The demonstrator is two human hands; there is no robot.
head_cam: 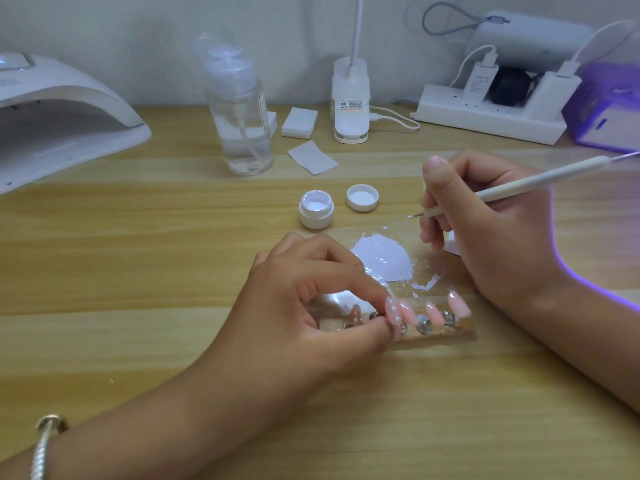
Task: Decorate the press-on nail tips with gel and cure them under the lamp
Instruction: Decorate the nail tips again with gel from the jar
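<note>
Right hand [485, 230] grips the dotting pen [519, 183], its point poised just beyond the gel puddle [381, 258]. We pinch the dotted nail tip [393, 311] with our left hand [311, 296]. It lies nearer us, long axis pointing away.

Soft even light, violet glow at right, blurred edges.

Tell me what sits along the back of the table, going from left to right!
White curing lamp → clear pump bottle → stack of white wipes → desk lamp base → white power strip → purple-glowing device.
</note>
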